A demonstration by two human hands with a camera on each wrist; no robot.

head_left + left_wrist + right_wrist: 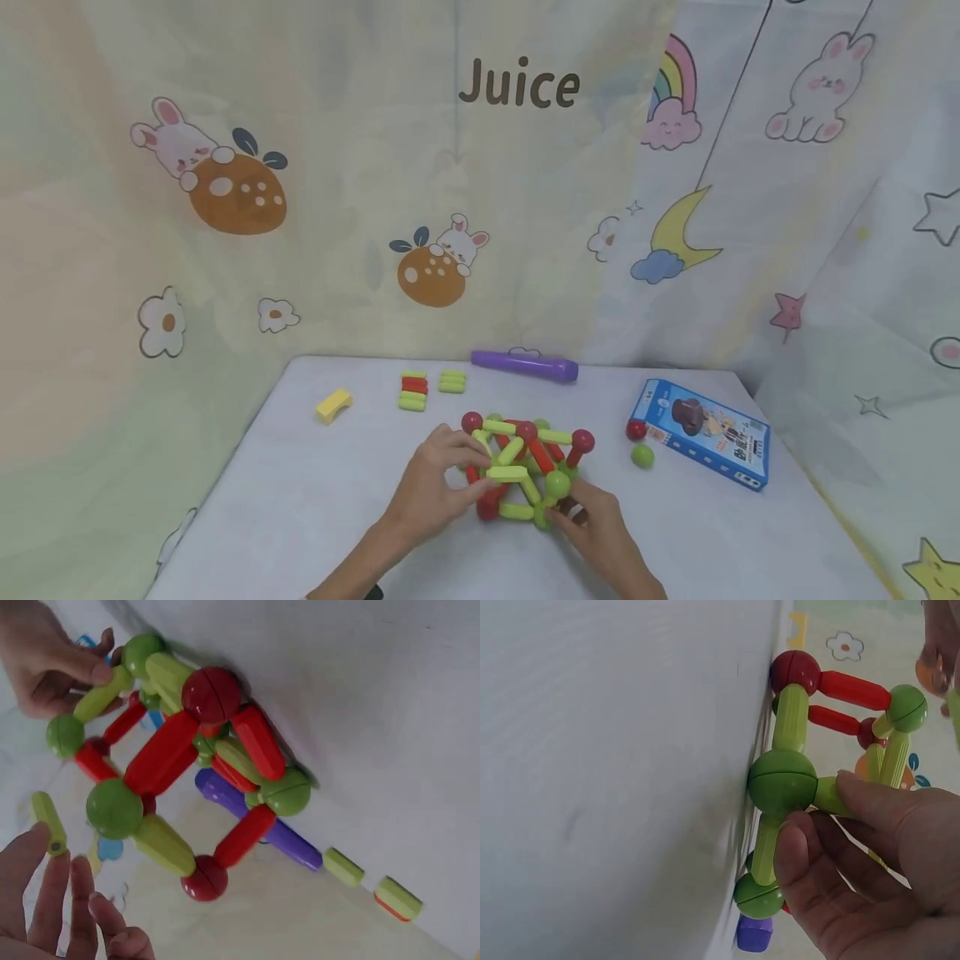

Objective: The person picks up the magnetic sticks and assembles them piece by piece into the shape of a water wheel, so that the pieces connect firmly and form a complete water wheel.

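My left hand pinches a loose green stick. My right hand pinches the ball-and-stick shape by another stick, partly hidden by my fingers.

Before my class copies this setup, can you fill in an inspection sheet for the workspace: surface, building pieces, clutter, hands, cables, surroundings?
Surface: white-covered table, with pieces spread over it.
Building pieces: red-and-green ball-and-rod structure, partly built up; loose yellow-green rod, apart from it; spare rods in two groups towards the back; red ball and green ball beside the box.
Clutter: purple torch-shaped object, yellow arched block, blue printed box.
Hands: left hand pinches the loose rod; right hand grips the structure's right side.
Cables: nothing seen.
Surroundings: fabric backdrop printed with rabbits, flowers and "Juice".
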